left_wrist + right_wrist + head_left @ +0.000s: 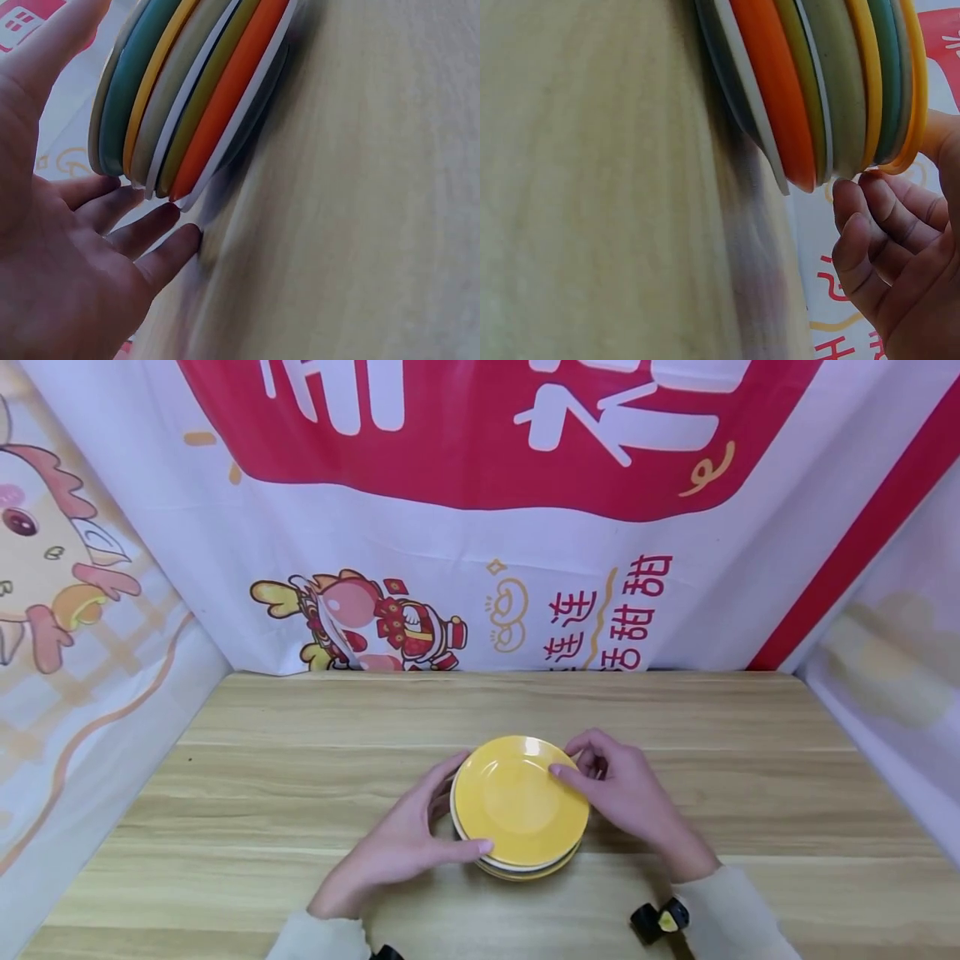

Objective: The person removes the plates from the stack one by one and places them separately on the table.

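A yellow plate (pixel 517 802) lies on top of a stack of plates or shallow dishes on the table. From the side, the stack (pixel 195 82) shows teal, yellow, beige, white, olive and orange rims. My left hand (pixel 408 839) is spread around the stack's left side, thumb at the front rim of the top plate and fingertips near or against the lower edges. On the opposite side, my right hand (pixel 618 785) pinches the yellow plate's rim, thumb on top. Its other fingers (pixel 855 232) curl below the rim, beside the stack.
The stack stands on a wood-grain table (pixel 300 735). Behind the table hangs a white and red printed cloth (pixel 480 568), and similar cloth hangs at both sides. A black device (pixel 660 920) is worn at my right wrist.
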Demonstrator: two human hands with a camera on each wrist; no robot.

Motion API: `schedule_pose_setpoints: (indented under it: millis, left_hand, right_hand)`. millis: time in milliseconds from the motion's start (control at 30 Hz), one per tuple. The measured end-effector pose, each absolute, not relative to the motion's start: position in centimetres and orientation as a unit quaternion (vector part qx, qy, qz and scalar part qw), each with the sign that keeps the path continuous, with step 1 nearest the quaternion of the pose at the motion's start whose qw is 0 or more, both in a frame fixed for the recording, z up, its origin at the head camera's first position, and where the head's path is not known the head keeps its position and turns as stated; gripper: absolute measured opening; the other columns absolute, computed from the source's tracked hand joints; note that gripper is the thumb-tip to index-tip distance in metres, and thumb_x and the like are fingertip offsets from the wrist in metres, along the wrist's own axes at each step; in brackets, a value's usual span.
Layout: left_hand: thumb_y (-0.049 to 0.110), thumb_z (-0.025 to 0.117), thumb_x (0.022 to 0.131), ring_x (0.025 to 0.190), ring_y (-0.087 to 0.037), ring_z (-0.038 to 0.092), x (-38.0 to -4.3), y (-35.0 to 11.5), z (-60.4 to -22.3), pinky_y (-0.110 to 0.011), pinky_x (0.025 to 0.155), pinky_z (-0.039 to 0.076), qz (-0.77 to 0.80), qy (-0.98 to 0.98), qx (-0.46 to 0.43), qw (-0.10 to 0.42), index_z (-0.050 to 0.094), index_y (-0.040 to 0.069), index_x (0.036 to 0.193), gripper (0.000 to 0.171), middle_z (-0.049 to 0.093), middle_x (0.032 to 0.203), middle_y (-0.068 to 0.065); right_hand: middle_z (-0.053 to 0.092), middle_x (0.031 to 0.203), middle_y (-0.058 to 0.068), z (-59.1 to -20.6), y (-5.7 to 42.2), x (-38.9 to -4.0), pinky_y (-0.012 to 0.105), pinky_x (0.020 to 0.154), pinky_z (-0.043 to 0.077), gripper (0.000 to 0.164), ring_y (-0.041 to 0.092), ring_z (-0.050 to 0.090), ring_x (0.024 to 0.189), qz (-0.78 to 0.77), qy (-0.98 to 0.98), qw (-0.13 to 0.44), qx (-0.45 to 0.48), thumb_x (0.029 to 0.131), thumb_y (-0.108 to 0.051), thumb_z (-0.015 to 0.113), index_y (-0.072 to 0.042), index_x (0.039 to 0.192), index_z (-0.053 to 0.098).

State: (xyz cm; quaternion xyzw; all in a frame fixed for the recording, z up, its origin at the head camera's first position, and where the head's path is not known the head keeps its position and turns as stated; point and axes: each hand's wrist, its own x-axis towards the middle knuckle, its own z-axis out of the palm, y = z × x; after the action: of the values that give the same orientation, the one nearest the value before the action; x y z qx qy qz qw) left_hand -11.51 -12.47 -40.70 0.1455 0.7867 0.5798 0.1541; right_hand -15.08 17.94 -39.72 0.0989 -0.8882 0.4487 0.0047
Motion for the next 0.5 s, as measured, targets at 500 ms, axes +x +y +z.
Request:
schedule_pose_setpoints:
  millis: [500]
  left_hand:
    - [0.012,0.101,0.073,0.164,-0.018,0.03,-11.57,-12.85,-41.72,-0.042,0.138,0.02,0.657,0.716,0.127,0.199,0.031,0.035,0.167,0.119,0.032,0.175,0.01]
  right_hand:
    - [0.061,0.09,0.004,-40.1,17.45,-15.06,0.023,0.064,0.047,0.03,0.022,0.056,0.085,0.449,-0.891,-0.027,0.057,0.096,-0.043,0.081,-0.019,0.113,0.072]
